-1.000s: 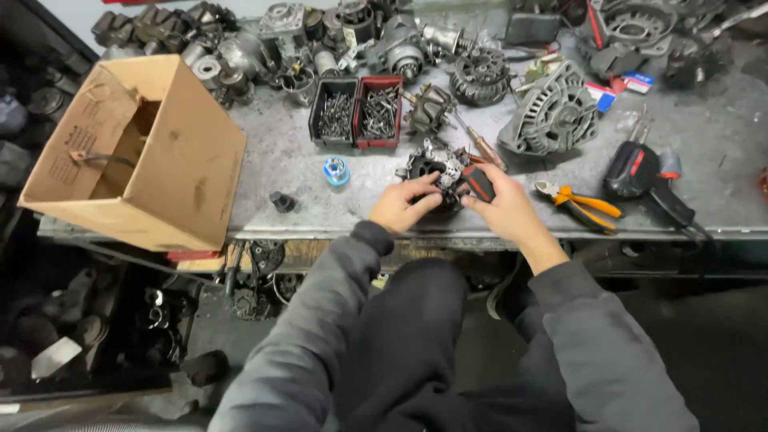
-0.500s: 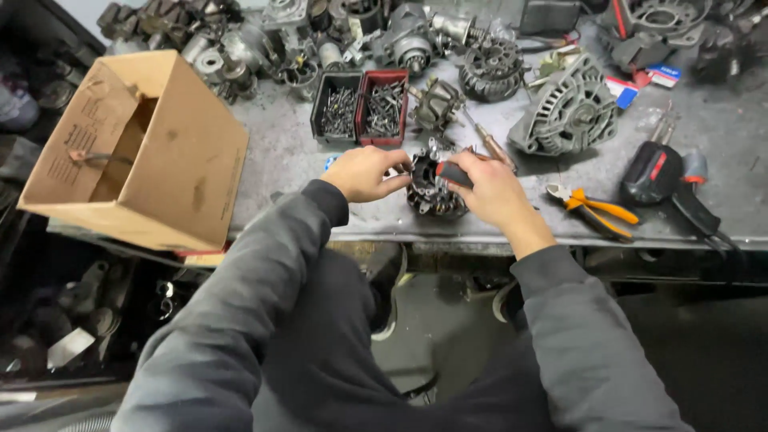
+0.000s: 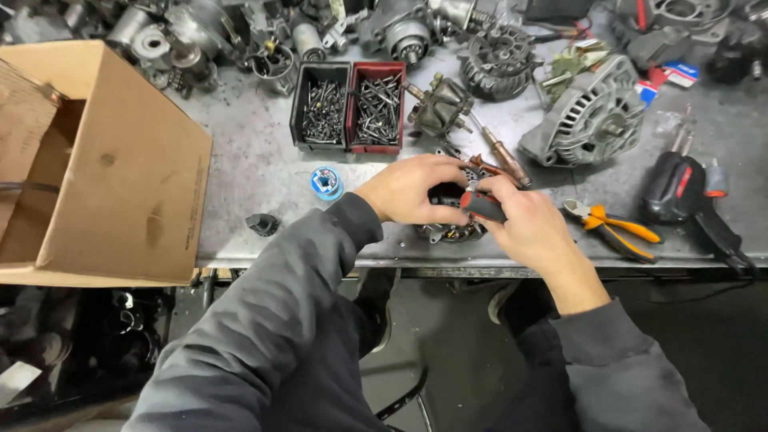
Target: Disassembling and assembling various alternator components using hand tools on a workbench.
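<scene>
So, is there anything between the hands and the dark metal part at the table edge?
Nothing visible: the left hand rests directly on the dark metal part, and the right hand holds a red-handled tool against it.

two screw bins (image 3: 350, 108), one cardboard box (image 3: 120, 176), one pliers (image 3: 614, 229)

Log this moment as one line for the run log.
left hand on dark alternator part | right hand grips red-and-black tool handle | pliers beside | screw bins behind

An open brown cardboard box (image 3: 120, 172) sits at the bench's (image 3: 256, 160) left end, overhanging its front edge. A small red, white and blue packet (image 3: 668, 76) lies near the back right.
</scene>
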